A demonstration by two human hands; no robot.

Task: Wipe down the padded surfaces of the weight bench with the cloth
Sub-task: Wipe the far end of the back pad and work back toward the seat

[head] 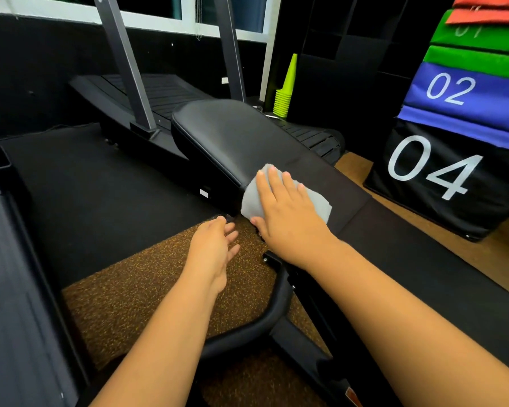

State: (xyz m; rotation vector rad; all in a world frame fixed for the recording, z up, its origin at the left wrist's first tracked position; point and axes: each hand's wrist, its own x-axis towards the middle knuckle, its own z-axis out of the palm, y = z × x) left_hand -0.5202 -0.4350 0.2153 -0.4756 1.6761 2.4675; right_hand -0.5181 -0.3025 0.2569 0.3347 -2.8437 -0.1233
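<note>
- Cloth (287, 198) lay at the bench pad (232, 136) near edge, pressed flat under the right hand (288, 212).
- Left hand (215, 245) hung relaxed, holding nothing.
- Risk: cloth, unpinched, could slip off the pad edge.

Black walls, speckled brown floor (124, 306), treadmill (147, 98), stacked numbered boxes (441, 160), green cones (285, 92).

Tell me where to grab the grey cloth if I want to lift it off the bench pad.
Pinch the cloth at its loose right edge, coming from the right. That corner lies flat and uncovered on the bench pad, while the right hand presses flat over its middle.
</note>
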